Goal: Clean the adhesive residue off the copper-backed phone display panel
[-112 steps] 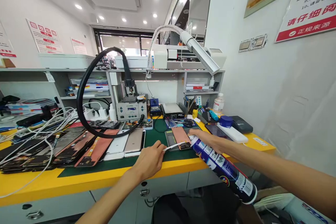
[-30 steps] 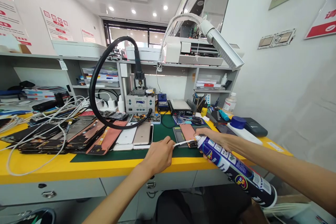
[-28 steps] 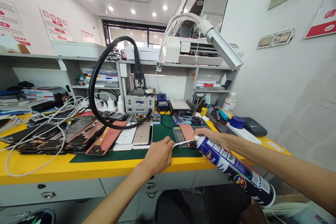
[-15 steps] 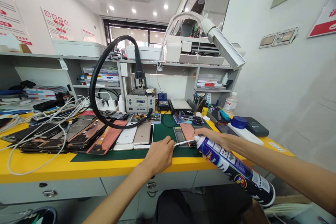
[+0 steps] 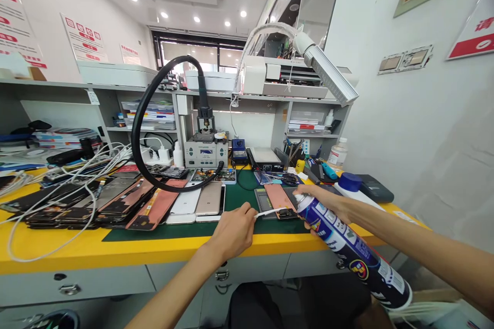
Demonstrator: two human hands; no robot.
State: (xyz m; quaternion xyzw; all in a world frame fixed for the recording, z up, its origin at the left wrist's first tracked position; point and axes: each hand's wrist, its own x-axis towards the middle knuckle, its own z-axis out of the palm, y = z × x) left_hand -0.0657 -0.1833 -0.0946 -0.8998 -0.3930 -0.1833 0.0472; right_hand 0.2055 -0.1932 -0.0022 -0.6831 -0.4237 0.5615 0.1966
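Note:
My left hand (image 5: 238, 226) is closed around a slim white stick (image 5: 270, 212), shaped like a toothbrush handle. Its far end reaches the dark lower end of a copper-backed phone screen (image 5: 277, 195); whether it has bristles is too small to tell. That screen lies on a grey pad (image 5: 262, 199) on the green mat (image 5: 241, 193). In my right hand (image 5: 326, 200) is a blue spray can (image 5: 351, 247), tilted with its white nozzle up and left, just right of the screen. A finger rests by the nozzle.
Left of my hands lie several phones (image 5: 210, 199) and stacked phone screens (image 5: 123, 200) under white cables (image 5: 94, 198). A hot-air station (image 5: 206, 153) with a looped black hose (image 5: 137, 133) stands behind. At right are a blue-capped white bottle (image 5: 350, 182) and a clear bottle (image 5: 338, 154).
The spray can has moved slightly right and down, away from the screen, uncovering the screen's dark lower end. My left hand stays at nearly the same place with the white stick.

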